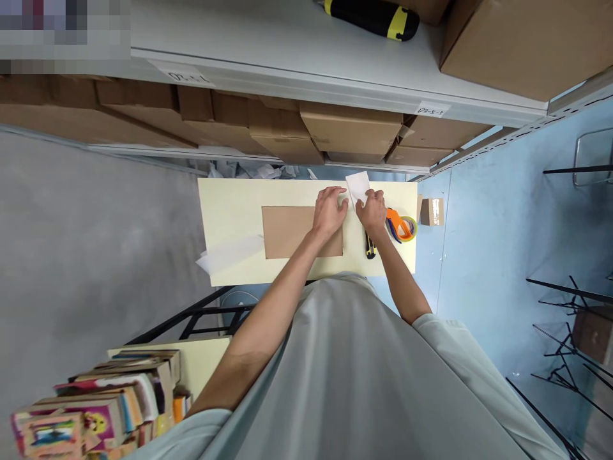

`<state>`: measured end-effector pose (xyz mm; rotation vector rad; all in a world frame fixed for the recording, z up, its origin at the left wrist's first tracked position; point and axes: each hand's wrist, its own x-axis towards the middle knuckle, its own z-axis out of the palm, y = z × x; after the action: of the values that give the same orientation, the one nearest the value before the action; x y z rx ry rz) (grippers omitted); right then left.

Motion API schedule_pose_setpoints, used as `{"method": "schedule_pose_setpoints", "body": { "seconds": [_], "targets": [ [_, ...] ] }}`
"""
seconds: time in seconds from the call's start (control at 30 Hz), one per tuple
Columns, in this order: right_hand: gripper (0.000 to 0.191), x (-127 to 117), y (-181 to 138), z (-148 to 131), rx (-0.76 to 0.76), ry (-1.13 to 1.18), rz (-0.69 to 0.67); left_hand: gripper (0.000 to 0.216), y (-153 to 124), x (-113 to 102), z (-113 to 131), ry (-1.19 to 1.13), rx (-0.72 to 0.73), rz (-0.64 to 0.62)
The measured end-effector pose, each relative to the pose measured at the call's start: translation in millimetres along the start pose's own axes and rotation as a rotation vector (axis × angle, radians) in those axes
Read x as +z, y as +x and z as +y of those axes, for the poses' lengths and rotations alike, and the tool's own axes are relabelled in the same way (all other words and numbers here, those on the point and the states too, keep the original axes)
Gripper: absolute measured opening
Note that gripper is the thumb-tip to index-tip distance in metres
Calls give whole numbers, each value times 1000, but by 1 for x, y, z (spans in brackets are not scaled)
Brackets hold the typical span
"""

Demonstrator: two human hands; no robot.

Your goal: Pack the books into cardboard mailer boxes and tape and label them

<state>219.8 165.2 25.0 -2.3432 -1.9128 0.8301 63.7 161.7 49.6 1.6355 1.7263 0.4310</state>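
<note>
The left hand [330,212] is above the right end of a brown cardboard sheet [287,233], its fingers bent and its thumb spread apart from them; it holds nothing that shows. The right hand [372,211] has its thumb and fingertips on the lower part of a white paper [358,184] — whether it pinches the paper or only presses it, I cannot tell. The paper is at the far edge of the pale yellow table [230,204], between the two hands and to the right of the cardboard sheet, which lies flat.

A black and yellow knife [370,248] lies near the right wrist, partly covered by the forearm. Just to the right of that forearm is an orange tape dispenser [397,225] with a roll of tape. A thin whitish sheet [227,255] lies at the table's left end, one corner past the edge.

Beyond the table's right edge is a small box [433,212]. Above the far edge stands a grey shelf [268,38]; brown boxes [352,128] line its lower level, and a second knife [371,16] and a large box [527,45] rest on the upper. At lower left is a stack of books [105,402]; at right, black metal frames [567,377] — details unclear.
</note>
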Motion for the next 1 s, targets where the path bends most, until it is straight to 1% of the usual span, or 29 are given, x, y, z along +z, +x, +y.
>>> {"method": "schedule_pose_setpoints", "body": {
  "seconds": [0.17,0.27,0.33,0.4,0.43,0.47,0.53,0.6,0.67,0.73,0.8,0.9,1.0],
  "targets": [
    [37,-7,6,15,-18,119,-57,39,0,-1,-2,1,-22,-15],
    [32,-9,10,25,-64,189,35,41,0,-1,-2,2,-6,-32],
    [26,-8,15,30,-112,258,104,49,3,-1,0,8,19,-52],
    [22,-9,21,32,-173,361,114,57,9,0,3,34,54,-82],
    [22,-10,25,33,-207,416,101,57,13,1,5,55,73,-102],
    [23,-12,27,32,-240,462,85,53,18,1,7,78,91,-120],
    [29,-19,30,30,-290,494,56,39,29,1,11,115,119,-144],
    [33,-31,29,27,-318,423,31,33,40,1,13,120,129,-148],
    [34,-45,27,26,-344,282,9,34,47,1,13,101,124,-140],
    [36,-60,26,25,-359,140,-5,35,51,3,11,91,94,-123],
    [43,-73,32,25,-346,46,-9,41,51,6,9,130,38,-115],
    [49,-86,52,23,-330,-3,4,45,47,15,8,232,-3,-191],
    [48,-95,76,17,-356,-6,5,48,44,25,16,300,-10,-287]
  ]
}}
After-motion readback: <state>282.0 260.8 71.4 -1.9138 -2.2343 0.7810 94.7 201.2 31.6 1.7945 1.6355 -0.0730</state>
